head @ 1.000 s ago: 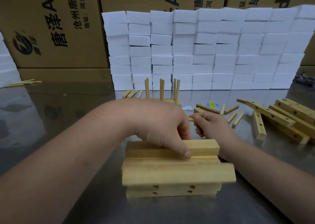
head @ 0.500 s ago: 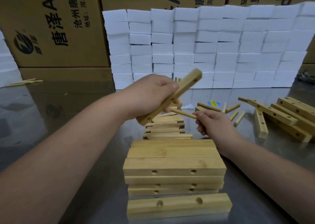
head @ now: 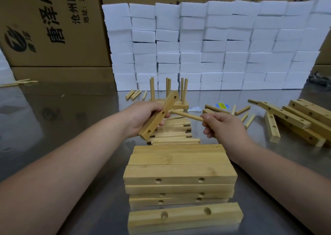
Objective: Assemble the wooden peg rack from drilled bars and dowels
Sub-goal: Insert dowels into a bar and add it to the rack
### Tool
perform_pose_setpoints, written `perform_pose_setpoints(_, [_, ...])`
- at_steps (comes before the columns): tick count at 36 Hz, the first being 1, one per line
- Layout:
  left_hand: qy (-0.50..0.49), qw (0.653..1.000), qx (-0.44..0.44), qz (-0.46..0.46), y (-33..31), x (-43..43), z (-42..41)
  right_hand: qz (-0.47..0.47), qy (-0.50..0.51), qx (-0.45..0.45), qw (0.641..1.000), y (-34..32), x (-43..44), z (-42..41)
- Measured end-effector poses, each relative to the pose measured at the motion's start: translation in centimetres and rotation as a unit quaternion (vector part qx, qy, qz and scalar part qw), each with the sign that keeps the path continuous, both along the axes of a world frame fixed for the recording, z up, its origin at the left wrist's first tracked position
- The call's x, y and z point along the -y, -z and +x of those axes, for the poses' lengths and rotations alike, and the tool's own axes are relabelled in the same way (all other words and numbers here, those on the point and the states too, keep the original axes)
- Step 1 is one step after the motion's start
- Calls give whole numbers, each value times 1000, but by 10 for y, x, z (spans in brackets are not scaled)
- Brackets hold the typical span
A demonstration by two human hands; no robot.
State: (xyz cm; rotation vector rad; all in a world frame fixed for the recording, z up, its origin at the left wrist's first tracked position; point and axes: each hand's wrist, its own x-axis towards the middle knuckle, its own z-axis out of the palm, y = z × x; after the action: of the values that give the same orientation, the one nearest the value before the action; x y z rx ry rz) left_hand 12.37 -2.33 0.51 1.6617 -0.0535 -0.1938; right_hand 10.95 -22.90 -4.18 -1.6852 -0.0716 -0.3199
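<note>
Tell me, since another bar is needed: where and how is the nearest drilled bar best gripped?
Take the nearest bar at its middle, between its two holes, from above, thumb on the near long side, fingers on the far one. It lies flat, crosswise, so that pinch should balance.

Left forearm point(head: 80, 163): bare, enters from the lower left and reaches toward the centre.
Left grip point(head: 143, 116): back of the hand up, fingers curled round a drilled bar point(head: 159, 115), held tilted with its far end higher and to the right.
Right forearm point(head: 277, 172): bare, enters from the lower right, angled inward.
Right grip point(head: 222, 127): thumb and curled fingers pinch the near end of a dowel point(head: 186, 115); its free end points left, close to the bar.
Both grips raised, near each other, not touching.
</note>
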Motion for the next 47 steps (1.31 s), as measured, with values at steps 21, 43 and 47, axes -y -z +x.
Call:
perform_pose_setpoints(21, [91,993,37,68,-1,-2,0,-53,59,61,995,-2,3,-2])
perform_pose_setpoints(43, [87,989,60,105,-1,0,1,-114,67,79,988,-1,3,-3])
perform_pose_setpoints(47, [89,987,69,113,-2,4,-2,-143,44,109,983,-1,2,-3])
